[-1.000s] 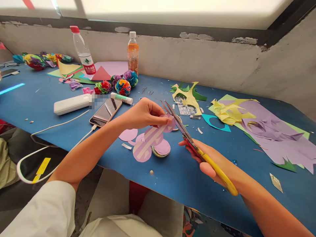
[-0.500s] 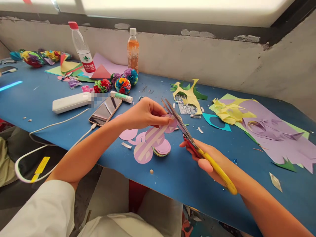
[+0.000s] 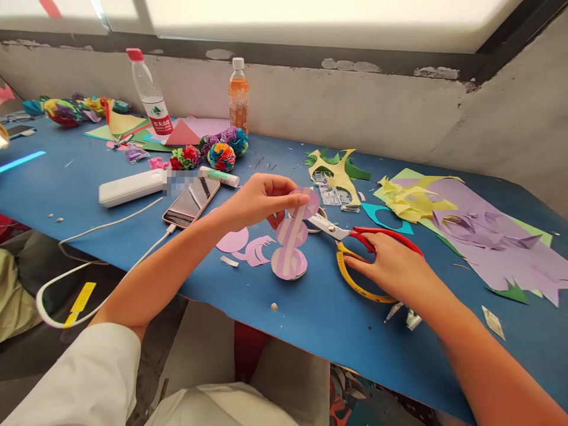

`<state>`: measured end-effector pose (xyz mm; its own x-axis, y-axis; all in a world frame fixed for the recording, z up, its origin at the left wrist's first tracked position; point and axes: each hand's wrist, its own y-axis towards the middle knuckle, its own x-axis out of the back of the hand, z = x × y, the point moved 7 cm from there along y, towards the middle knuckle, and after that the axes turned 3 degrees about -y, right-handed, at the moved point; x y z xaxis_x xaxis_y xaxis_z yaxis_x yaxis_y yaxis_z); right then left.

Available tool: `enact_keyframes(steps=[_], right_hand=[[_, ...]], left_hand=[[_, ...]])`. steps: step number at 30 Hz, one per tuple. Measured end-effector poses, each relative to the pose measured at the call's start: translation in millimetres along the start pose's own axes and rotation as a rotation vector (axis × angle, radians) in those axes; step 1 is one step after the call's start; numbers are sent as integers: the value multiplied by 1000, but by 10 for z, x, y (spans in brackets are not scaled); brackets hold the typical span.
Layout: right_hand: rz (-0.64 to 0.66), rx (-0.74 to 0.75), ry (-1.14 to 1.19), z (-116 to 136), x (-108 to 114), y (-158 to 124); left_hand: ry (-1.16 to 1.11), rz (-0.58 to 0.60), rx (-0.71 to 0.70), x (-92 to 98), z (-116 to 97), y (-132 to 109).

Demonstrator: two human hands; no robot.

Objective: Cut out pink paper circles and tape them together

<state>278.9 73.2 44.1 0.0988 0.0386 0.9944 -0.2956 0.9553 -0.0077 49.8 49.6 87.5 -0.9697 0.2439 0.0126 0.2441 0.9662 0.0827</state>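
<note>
My left hand [image 3: 270,202] pinches the top of a chain of joined purple paper circles [image 3: 291,232], which hangs down over the table. Its lowest circle overlaps a small stack of round paper pieces. My right hand [image 3: 390,260] has its fingers on the red and yellow handles of the scissors [image 3: 331,228]. The scissors lie low over the table, their blades pointing left, with the tips hidden behind the paper chain. Purple paper scraps [image 3: 257,251] and a purple circle [image 3: 234,239] are left of the chain.
A phone [image 3: 191,201] on a white cable, a white power bank [image 3: 131,188] and a glue stick [image 3: 219,176] sit at left. Two bottles [image 3: 153,100] [image 3: 238,97] stand behind paper flower balls [image 3: 222,157]. Cut paper sheets [image 3: 501,248] lie at right.
The scissors have swung from upright and slanting to low and level, and my right hand has changed its hold on the handles. The paper chain now hangs more steeply.
</note>
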Motion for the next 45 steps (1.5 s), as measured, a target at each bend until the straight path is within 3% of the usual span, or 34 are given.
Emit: enact_keyframes(steps=[3, 7, 11, 13, 17, 22, 27, 32, 35, 39, 45], right_hand=[[-32, 29, 31, 25, -31, 15], [-157, 12, 275, 123, 161, -111], [118, 147, 929, 451, 102, -316], [144, 114, 1072, 521, 81, -396], [-22, -4, 1081, 432, 136, -441], [-144, -6, 977, 310, 233, -400], [-168, 92, 883, 369, 255, -404], [-185, 365, 710, 543, 286, -465], [-189, 270, 708, 471, 252, -435], [-184, 80, 836, 353, 220, -377], [-98, 123, 928, 453, 224, -405]], left_hand=[[-8, -1, -8, -7, -9, -1], [-38, 12, -7, -46, 10, -4], [-94, 17, -6, -110, 65, -10], [-116, 18, 13, -152, 99, -22], [-145, 6, 5, -214, 115, -51], [-40, -43, -61, -228, 82, -100], [344, -6, -271, -332, -68, -193], [620, 198, -413, -541, -16, -209], [674, 215, -496, -571, 11, -201], [717, 138, -526, -539, 18, -201], [676, 250, -544, -641, -16, -269]])
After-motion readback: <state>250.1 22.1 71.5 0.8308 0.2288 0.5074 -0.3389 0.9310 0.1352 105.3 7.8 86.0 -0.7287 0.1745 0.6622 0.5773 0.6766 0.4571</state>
